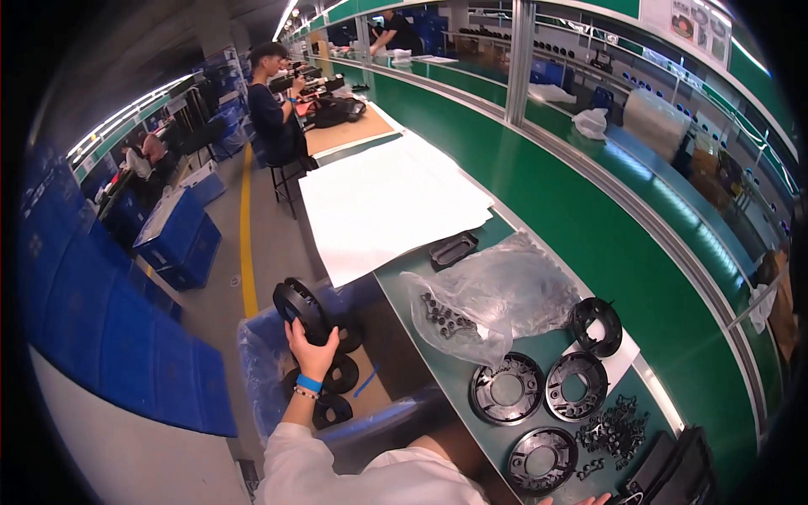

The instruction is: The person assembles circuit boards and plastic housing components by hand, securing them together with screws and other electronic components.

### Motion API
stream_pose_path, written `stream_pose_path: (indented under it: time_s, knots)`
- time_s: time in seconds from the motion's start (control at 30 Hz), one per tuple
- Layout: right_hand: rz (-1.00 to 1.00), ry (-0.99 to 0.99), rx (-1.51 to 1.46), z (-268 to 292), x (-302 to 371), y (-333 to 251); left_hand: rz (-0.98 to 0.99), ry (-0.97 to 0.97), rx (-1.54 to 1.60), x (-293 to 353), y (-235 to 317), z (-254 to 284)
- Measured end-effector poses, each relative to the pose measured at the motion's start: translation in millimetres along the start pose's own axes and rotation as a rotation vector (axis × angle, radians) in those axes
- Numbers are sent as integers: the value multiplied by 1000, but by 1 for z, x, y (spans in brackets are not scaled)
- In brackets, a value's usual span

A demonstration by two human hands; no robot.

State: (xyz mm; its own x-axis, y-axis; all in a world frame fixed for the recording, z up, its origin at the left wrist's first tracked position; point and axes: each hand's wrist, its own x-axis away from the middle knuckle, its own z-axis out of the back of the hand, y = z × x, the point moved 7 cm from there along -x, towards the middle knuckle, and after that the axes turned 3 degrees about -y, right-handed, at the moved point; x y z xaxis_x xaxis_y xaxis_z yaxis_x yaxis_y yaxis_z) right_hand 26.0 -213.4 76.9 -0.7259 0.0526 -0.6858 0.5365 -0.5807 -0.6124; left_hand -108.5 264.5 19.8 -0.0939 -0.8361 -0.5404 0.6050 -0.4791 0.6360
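Observation:
My left hand [313,353], with a blue band and a beaded bracelet at the wrist, grips a black round plastic housing [298,305] by its rim. It is tilted above a blue bin [362,438] lined with clear plastic. Inside the bin lie several more black ring parts [340,374]. Only the fingertips of my right hand [581,500] show at the lower edge, apart and with nothing seen in them. Close to them on the green bench is a round black housing [542,460]; two more, a housing [507,388] and a housing [576,385], lie farther up.
A pile of small black parts [619,429] lies by the housings. A clear plastic bag [513,290] of small parts, a black tray [454,250] and white sheets [387,202] lie farther along. Another black ring [597,326] rests on paper. A co-worker [273,109] sits beyond.

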Motion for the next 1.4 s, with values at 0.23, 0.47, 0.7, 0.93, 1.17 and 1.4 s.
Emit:
stream_pose_path:
  time_s: [0.23, 0.47, 0.7, 0.93, 1.17, 1.4]
  knots:
    - [73, -220, -412, -24, -13, -42, -581, -500, 961, 67, 217, 28]
    - [-474, -288, -247, -23, 52, 23, -1268, -1106, 1371, 212, 312, 40]
    - [-594, 123, -123, -2, 137, 150, -1125, -1335, 1359, 229, 316, 31]
    - [-600, 73, -1056, -3, 3, 25, -517, -1540, 1473, 186, 313, -4]
    - [-420, 32, -1172, 16, -5, 35, 83, -1299, 1542, 122, 303, -77]
    - [-452, 125, -1124, 39, 10, 43, 488, -1267, 1533, 125, 298, -156]
